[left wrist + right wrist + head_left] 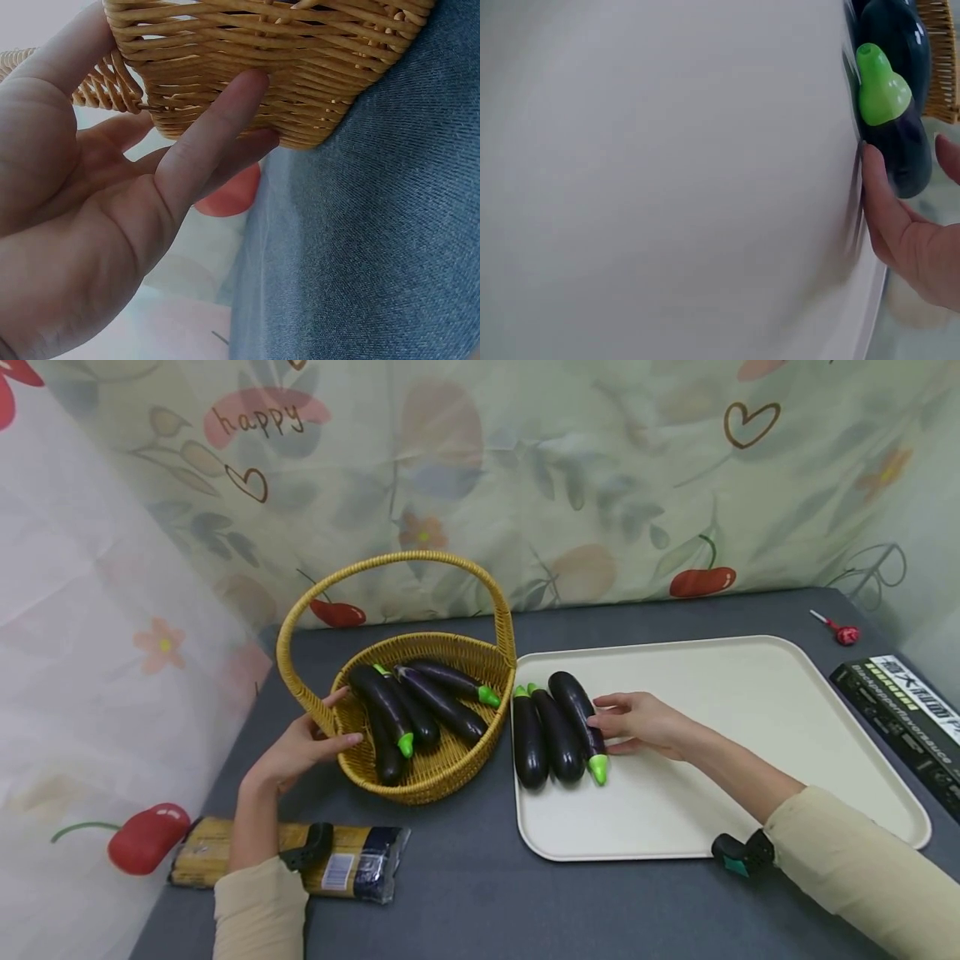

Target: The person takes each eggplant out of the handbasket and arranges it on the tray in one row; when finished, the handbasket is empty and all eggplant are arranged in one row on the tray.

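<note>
My left hand is at the left side of the wicker basket, by the foot of its tall handle. In the left wrist view its fairly straight fingers lie against the woven wall. Several dark eggplants with green caps lie in the basket. Three more lie side by side at the left end of the white tray. My right hand reaches to the rightmost eggplant. In the right wrist view its fingers lie along that eggplant, while the thumb stands apart from it.
A yellow packet with a barcode lies under the left forearm. Right of the tray are a black box and a red lollipop. A printed cloth hangs behind the grey table.
</note>
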Demonstrator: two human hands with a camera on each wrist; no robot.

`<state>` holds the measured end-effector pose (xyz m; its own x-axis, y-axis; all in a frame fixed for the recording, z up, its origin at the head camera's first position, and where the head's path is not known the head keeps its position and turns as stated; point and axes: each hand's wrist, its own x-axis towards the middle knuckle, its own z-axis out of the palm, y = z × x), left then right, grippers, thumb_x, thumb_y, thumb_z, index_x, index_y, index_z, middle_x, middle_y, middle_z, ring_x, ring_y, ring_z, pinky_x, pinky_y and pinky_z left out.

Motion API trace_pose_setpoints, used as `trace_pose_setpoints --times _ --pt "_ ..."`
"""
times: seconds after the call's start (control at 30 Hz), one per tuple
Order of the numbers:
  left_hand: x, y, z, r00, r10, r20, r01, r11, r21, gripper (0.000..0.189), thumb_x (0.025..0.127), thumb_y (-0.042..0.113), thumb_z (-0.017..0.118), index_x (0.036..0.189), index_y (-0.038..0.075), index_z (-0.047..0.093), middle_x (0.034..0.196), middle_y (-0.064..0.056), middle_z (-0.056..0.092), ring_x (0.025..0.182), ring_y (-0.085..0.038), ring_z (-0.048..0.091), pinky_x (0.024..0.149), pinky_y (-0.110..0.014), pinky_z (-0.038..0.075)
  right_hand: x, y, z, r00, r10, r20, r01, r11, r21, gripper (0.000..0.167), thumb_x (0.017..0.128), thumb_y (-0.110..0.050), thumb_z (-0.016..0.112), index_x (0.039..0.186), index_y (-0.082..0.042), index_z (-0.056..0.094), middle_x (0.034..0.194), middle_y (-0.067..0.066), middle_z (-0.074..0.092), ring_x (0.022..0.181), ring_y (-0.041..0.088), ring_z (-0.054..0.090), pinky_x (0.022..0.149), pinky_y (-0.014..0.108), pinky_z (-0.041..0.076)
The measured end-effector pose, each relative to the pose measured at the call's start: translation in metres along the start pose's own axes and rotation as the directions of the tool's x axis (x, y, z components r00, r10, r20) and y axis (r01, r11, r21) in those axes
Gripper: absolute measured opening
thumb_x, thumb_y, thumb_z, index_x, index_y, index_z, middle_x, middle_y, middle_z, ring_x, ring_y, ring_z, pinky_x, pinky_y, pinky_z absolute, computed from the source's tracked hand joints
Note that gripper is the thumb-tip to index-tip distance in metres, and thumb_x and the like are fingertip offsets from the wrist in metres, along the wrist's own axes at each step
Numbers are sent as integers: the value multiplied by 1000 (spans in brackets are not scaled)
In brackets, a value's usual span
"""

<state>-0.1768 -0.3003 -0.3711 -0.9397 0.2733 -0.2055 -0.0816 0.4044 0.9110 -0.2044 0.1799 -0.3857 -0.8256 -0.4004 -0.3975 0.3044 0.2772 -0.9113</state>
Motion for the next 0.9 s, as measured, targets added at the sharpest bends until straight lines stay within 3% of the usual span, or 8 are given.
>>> trace_pose_setpoints --times 0.13,0.43,0.67,0.9 --pt "0 0 0 1000 1 1 -1 1000 -4 83 92 25 66 155 25 11 121 -23 48 104 -26 58 85 -30 48 -3 -5 -3 1000 25 -16 -26 999 -32 66 98 -19 57 146 9 23 136 30 37 117 38 49 86 40 50" --pt "0 -1 -1 1000 14 7 -14 1000 -11 83 93 24 66 155 24 11 127 -25 46 106 -25 58 85 -31 48 -14 -36 -23 999 38 -25 -39 998 -58 60 100 -27 53 143 8 31 136 32 40 120 40 48 85 39 51" --pt "0 0 -1 1000 15 11 -15 1000 -15 82 93 23 65 155 25 11 127 -26 46 108 -30 56 86 -30 48 -15 -61 -23 997 -25 70 30 997 -65 60 99 -28 54 142 8 32 133 30 41 119 39 49 87 43 49" --pt "1 0 0 1000 5 8 -5 1000 -24 81 93 22 65 155 24 12 118 -24 49 101 -25 58 84 -30 48 -4 -74 -4 982 -31 188 33 999 -8 56 99 -24 55 145 0 34 133 28 44 113 32 54 87 44 49"
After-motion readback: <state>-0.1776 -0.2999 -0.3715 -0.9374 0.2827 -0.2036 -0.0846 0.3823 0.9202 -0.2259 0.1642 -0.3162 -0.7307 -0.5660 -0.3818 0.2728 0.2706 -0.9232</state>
